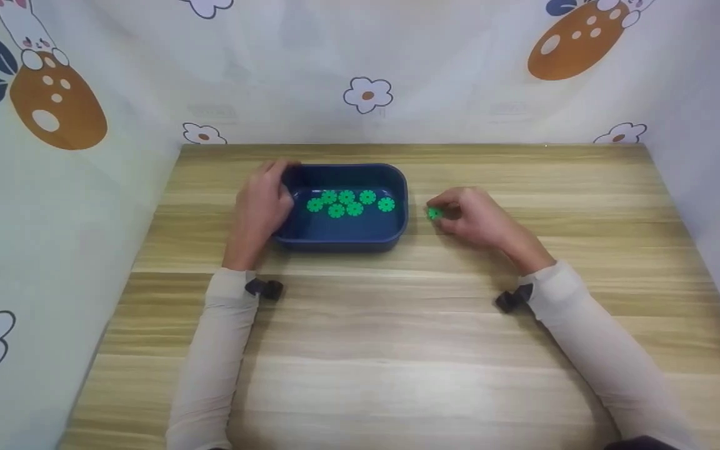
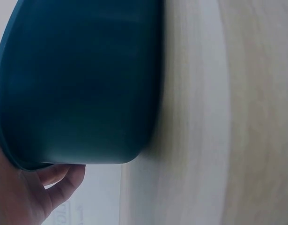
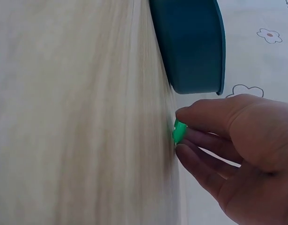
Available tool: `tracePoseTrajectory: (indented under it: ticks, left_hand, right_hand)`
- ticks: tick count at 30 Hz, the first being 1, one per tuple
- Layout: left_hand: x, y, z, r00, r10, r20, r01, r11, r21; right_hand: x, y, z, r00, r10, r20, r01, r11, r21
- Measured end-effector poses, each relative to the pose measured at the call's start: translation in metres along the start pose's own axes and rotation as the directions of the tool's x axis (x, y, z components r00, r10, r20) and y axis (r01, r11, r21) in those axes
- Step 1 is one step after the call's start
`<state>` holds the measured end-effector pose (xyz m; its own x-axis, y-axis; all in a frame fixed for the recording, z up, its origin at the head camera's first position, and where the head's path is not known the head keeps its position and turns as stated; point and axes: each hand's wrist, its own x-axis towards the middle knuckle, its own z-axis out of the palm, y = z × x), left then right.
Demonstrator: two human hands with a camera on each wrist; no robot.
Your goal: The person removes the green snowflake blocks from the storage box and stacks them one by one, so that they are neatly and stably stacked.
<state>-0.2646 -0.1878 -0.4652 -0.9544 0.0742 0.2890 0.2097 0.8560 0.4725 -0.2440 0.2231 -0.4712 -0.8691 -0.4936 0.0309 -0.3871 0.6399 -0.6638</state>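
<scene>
A dark blue rectangular bin stands on the table, with several green notched discs lying flat on its floor. My left hand grips the bin's left end, thumb over the rim and fingers against the outside wall; the left wrist view shows those fingertips below the rim. To the right of the bin, my right hand pinches one more green notched disc between thumb and fingers, at the tabletop and a short way from the bin wall. Fingers partly cover this disc in the head view.
The wood-grain table reaches back to a pale patterned backdrop with flowers and rabbits, which also rises along the left and right sides. A small black wrist camera sits on the left wrist, another on the right.
</scene>
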Motion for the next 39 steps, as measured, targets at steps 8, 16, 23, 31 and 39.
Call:
tracePoseTrajectory:
  ticks: [8,16,23,31,39]
  left_hand:
    - [-0.0001,-0.0014,-0.0005,1.0,-0.001,0.002,0.001,1.0,-0.017]
    - [-0.0013,-0.0016,0.0,1.0,-0.008,0.004,0.008,1.0,-0.013]
    - [-0.002,-0.0021,-0.0002,1.0,-0.018,0.01,0.019,1.0,-0.017]
    - [-0.0002,-0.0023,0.0003,1.0,-0.014,0.008,0.014,1.0,-0.007]
    - [0.0015,-0.0011,0.0001,0.999,-0.02,0.026,0.02,1.0,-0.011]
  right_hand:
    - [0.0009,-0.0008,0.0016,1.0,0.014,-0.005,-0.014,1.0,-0.004]
    - [0.0005,-0.0012,0.003,1.0,0.015,-0.009,-0.015,1.0,-0.003]
    - [0.0008,-0.0016,0.0044,1.0,0.004,-0.019,-0.005,1.0,-0.013]
    - [0.0011,-0.0006,0.0031,1.0,-0.009,-0.019,0.008,1.0,-0.024]
    - [0.0027,-0.0061,0.0014,1.0,-0.011,-0.014,0.011,0.999,-0.043]
